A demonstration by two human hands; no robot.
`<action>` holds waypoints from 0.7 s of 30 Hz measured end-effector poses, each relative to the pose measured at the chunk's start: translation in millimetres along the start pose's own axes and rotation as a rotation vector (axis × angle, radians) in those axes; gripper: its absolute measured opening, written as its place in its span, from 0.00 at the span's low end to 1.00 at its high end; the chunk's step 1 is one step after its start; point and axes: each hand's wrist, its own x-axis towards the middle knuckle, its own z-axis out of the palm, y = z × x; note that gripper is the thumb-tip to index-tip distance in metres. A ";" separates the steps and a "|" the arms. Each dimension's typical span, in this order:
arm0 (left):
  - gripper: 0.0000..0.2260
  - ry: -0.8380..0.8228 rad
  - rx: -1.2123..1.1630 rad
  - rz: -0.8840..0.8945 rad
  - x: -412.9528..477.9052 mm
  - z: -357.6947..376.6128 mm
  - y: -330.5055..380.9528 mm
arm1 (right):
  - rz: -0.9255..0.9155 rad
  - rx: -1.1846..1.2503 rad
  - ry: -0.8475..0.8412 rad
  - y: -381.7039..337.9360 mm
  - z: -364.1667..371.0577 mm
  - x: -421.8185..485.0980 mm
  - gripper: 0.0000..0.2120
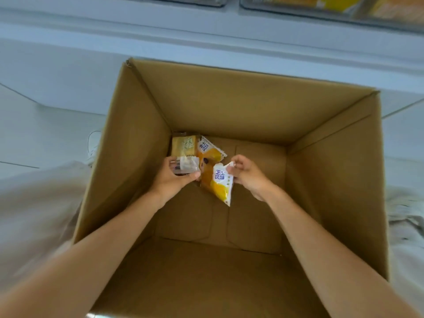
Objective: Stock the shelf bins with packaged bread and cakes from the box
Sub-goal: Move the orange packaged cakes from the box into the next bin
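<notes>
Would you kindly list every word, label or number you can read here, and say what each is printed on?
"芝士风味": on the yellow-and-white packet pinched by the right hand.
"芝士风味": on the second yellow-and-white packet lying in the box.
Too blurred to read: the barcode and print on the clear packet held by the left hand.
Too blurred to read: the print on the tan packet.

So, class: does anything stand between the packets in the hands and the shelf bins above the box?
Nothing visible does. The left hand grips a clear packet, the right hand pinches a yellow packet; the box is open above, up toward the bins.
</notes>
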 end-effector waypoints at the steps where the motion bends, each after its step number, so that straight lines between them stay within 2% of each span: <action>1: 0.40 -0.082 -0.072 -0.049 0.8 2.1 0.6 | 0.020 0.063 -0.025 -9.5 -10.0 -3.4 0.09; 4: 0.51 -0.305 -0.216 -0.183 4.4 4.3 0.2 | 0.086 0.206 -0.170 -26.5 -23.4 -5.8 0.07; 7: 0.52 -0.387 -0.084 -0.232 6.6 -0.6 -4.3 | 0.171 0.266 -0.340 -31.6 -24.1 -2.5 0.05; 8: 0.50 -0.428 -0.059 -0.235 6.7 -1.8 -5.7 | 0.203 0.287 -0.401 -31.2 -23.3 -0.7 0.06; 10: 0.42 -0.537 -0.178 -0.279 6.8 -3.1 -10.0 | 0.265 0.331 -0.520 -27.1 -20.6 3.7 0.07; 13: 0.31 -0.598 -0.342 -0.332 6.1 -1.9 -12.2 | 0.301 0.364 -0.579 -16.0 -21.5 15.4 0.10; 14: 0.29 -0.529 -0.342 -0.318 3.9 -1.7 -9.4 | 0.292 0.338 -0.538 -13.2 -21.7 19.1 0.10; 15: 0.28 -0.386 -0.316 -0.293 4.4 -0.7 -9.1 | 0.263 0.278 -0.446 -9.6 -22.4 25.5 0.10; 18: 0.24 0.107 -0.219 -0.179 7.2 -6.7 -12.9 | 0.113 -0.051 -0.031 2.3 -19.9 54.6 0.14; 19: 0.22 0.191 -0.197 -0.155 9.5 -11.0 -17.8 | 0.089 -0.139 0.050 7.6 -18.6 66.2 0.18; 21: 0.25 0.245 -0.137 -0.159 12.6 -17.0 -27.3 | 0.106 -0.218 0.065 16.2 -12.5 86.0 0.30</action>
